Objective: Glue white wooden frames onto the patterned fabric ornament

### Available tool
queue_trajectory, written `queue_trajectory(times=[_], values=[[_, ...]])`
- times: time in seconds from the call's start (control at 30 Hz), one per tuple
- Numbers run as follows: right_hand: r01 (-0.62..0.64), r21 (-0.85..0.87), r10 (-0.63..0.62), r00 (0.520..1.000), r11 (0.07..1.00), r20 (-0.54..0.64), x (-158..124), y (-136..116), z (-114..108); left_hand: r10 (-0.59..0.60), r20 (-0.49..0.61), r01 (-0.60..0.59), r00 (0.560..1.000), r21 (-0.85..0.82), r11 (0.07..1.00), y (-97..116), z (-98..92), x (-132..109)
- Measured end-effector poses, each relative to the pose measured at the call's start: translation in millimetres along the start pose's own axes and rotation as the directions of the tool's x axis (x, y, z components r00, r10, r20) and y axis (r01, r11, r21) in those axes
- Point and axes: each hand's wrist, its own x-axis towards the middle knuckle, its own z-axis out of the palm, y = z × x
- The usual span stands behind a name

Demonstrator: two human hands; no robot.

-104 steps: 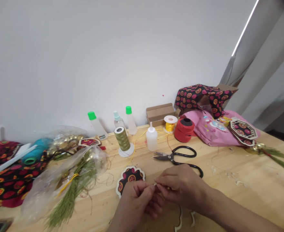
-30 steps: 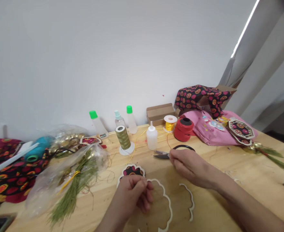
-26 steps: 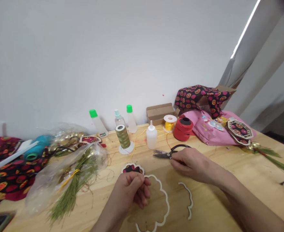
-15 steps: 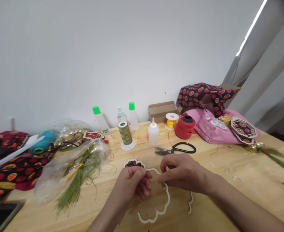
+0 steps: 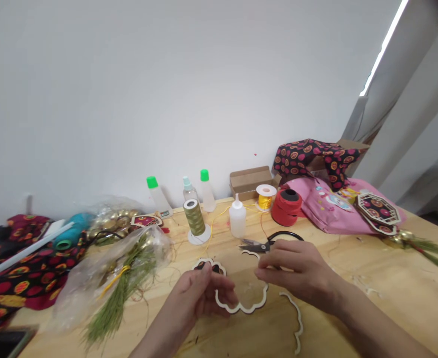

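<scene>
A curved, scalloped pale wooden frame strip (image 5: 254, 308) is pinched between the thumb and fingers of my right hand (image 5: 293, 268), its upper end showing beyond the fingertips. My left hand (image 5: 207, 293) has thumb and fingers apart, close to the strip's left end; whether it touches is unclear. Just behind the left hand lies a scalloped piece with dark patterned fabric and a pale rim (image 5: 219, 268), partly covered by that hand. A second, shorter scalloped strip (image 5: 299, 323) rests on the table below my right hand. Black-handled scissors (image 5: 258, 246) lie behind my right hand.
A squeeze bottle (image 5: 237, 219), olive thread spool (image 5: 194, 219), yellow cord spool (image 5: 265, 199) and red thread cone (image 5: 286, 206) stand behind. Green tassels (image 5: 118, 293) and a plastic bag lie left, beside patterned fabric (image 5: 28, 268). A pink bag (image 5: 326, 209) lies right.
The strip has turned and risen between my hands, its loose lower end swinging up beside my left fingers. My left hand has opened from its pinch. The shorter strip now shows more fully.
</scene>
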Motion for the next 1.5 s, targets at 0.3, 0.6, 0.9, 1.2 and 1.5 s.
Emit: queue_trajectory(times=[0.3, 0.6, 0.9, 1.2, 1.5], values=[[0.032, -0.088, -0.030, 0.999, 0.996, 0.024, 1.0, -2.9, -1.6, -0.085, 0.044, 0.079, 0.995, 0.118, 0.990, -3.5, -2.2, 1.3], [-0.140, 0.090, 0.140, 0.990, 0.986, 0.013, 0.1, -6.3, -0.5, -0.184, 0.051, 0.186, 0.982, -0.020, 0.982, 9.4, -2.2, -5.5], [-0.032, 0.016, 0.033, 0.999, 0.999, -0.029, -4.9, 1.2, 3.2, -0.133, 0.116, 0.125, 0.984, 0.072, 0.990, -7.0, -9.8, 4.4], [-0.157, 0.156, 0.156, 0.988, 0.975, 0.016, 2.4, -12.3, 2.2, -0.022, -0.102, 0.051, 0.995, 0.292, 0.955, -11.9, 10.2, 10.1], [-0.238, 0.233, 0.255, 0.966, 0.943, -0.043, -3.1, -11.6, -4.0, -0.032, -0.085, 0.051, 0.996, 0.232, 0.971, -7.2, 10.7, 4.0]])
